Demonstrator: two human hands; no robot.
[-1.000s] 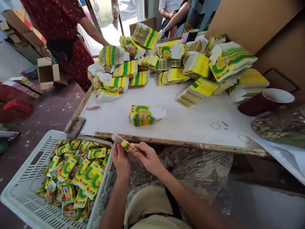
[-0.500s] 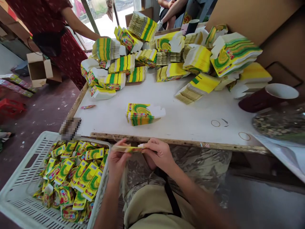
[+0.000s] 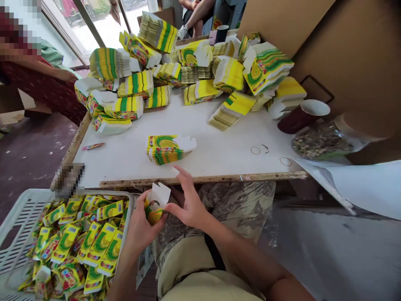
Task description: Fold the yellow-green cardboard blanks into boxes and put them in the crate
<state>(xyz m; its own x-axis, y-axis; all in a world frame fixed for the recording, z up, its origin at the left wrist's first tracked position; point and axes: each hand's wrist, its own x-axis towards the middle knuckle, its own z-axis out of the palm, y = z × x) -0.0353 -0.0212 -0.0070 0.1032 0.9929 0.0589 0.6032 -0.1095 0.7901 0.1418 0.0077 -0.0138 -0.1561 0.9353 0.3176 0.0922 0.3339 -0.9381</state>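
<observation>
My left hand (image 3: 140, 225) grips a small yellow-green carton (image 3: 154, 206) held upright over my lap, its white end flaps standing open at the top. My right hand (image 3: 184, 200) touches the carton's right side with thumb and lower fingers, while the index finger sticks out toward the table edge. A short stack of flat yellow-green carton blanks (image 3: 167, 148) lies on the white table (image 3: 225, 142) just beyond my hands.
A white plastic crate (image 3: 19, 213) at my left holds several folded cartons (image 3: 81, 246). Many bundles of blanks (image 3: 188, 71) crowd the table's far half. A maroon cup (image 3: 302, 117) and a jar (image 3: 322, 142) lie at right. Another person (image 3: 34, 79) stands at far left.
The flat blank held between both hands has been opened into a box shape with flaps up. The hands dropped lower toward my lap, and the view shifted right.
</observation>
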